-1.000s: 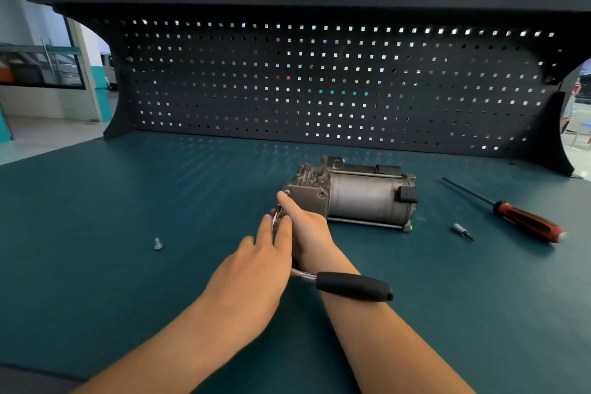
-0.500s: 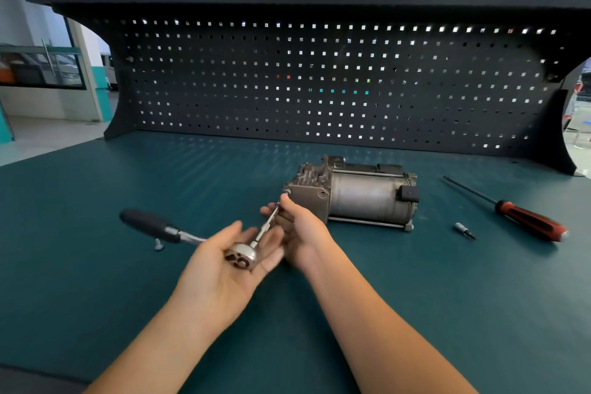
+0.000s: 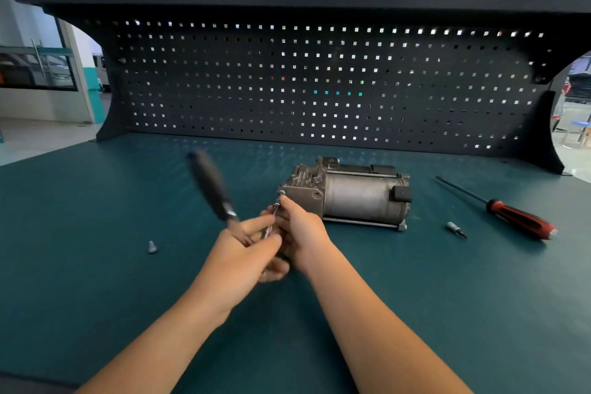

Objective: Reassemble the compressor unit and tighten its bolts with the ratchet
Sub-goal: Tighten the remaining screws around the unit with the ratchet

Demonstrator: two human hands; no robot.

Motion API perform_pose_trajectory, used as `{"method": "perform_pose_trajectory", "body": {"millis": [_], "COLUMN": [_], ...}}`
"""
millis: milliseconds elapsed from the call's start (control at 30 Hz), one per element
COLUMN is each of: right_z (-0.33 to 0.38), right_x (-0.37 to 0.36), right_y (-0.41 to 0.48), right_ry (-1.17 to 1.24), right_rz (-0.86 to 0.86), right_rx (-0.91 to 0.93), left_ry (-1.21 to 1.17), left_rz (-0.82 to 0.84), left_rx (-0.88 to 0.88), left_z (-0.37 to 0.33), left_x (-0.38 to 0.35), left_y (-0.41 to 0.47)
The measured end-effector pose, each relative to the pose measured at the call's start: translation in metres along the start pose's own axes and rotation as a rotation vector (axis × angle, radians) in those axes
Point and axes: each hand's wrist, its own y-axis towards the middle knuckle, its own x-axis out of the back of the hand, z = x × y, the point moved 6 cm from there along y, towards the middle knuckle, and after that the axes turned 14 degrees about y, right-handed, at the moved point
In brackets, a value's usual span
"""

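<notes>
The compressor unit [image 3: 351, 198], rigid metal and probably heavy, lies on its side mid-tabletop [image 3: 96, 265]; the right hand [image 3: 300, 230] pinches the ratchet [image 3: 229, 213] by its slim shaft [image 3: 274, 214] at the corner bolt [image 3: 282, 192], while the left hand [image 3: 243, 253] grips near the head, though the black handle [image 3: 209, 182] offers better leverage.

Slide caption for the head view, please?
Left hand holds black-handled ratchet; right hand pinches its extension bar at grey metal compressor's bolt.

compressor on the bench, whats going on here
A person is working a bolt on the compressor with a ratchet. The left hand grips the ratchet near its head, handle blurred, while the right hand pinches the extension at the bolt. A screwdriver, a bit and a spare bolt lie on the mat.
</notes>
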Motion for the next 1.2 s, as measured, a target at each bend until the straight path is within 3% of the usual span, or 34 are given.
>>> {"method": "perform_pose_trajectory", "body": {"millis": [100,167,300,433,533,700,800,900,967,1067,1200], "right_z": [0.003,0.004,0.005,0.006,0.006,0.000,-0.004,-0.004,-0.006,-0.006,-0.007], "right_x": [0.001,0.001,0.000,-0.002,-0.004,-0.002,-0.003,-0.004,-0.007,-0.010,-0.009], "right_y": [0.002,0.001,0.000,-0.002,-0.003,0.000,0.002,0.002,0.000,-0.003,-0.006], "right_ry": [-0.002,-0.065,-0.158,-0.219,-0.153,-0.059,0.030,0.051,0.092,0.089,0.079], "right_rz": [0.000,0.005,0.000,0.027,0.044,0.049,0.053,0.086,0.128,0.162,0.168], "right_rx": [0.043,0.054,0.114,0.158,0.142,0.005,-0.059,-0.073,-0.107,-0.130,-0.156], "left_ry": [1.007,1.369,1.686,1.725,1.529,0.984,0.385,-0.390,-0.741,-1.032,-1.257], "left_rz": [-0.014,-0.011,-0.097,-0.113,-0.074,0.002,0.017,0.041,-0.061,-0.134,-0.059], "left_rx": [-0.251,-0.329,-0.418,-0.463,-0.442,-0.381,-0.283,0.075,0.254,0.391,0.445], "left_z": [-0.002,0.000,-0.008,-0.019,-0.021,0.000,0.003,0.011,0.015,0.022,0.025], "left_x": [-0.004,-0.013,-0.017,-0.011,-0.007,-0.004,-0.002,-0.003,0.001,0.003,-0.003], "left_y": [0.003,0.001,0.000,0.002,0.005,0.005,0.002,0.004,0.005,0.002,-0.002]}}
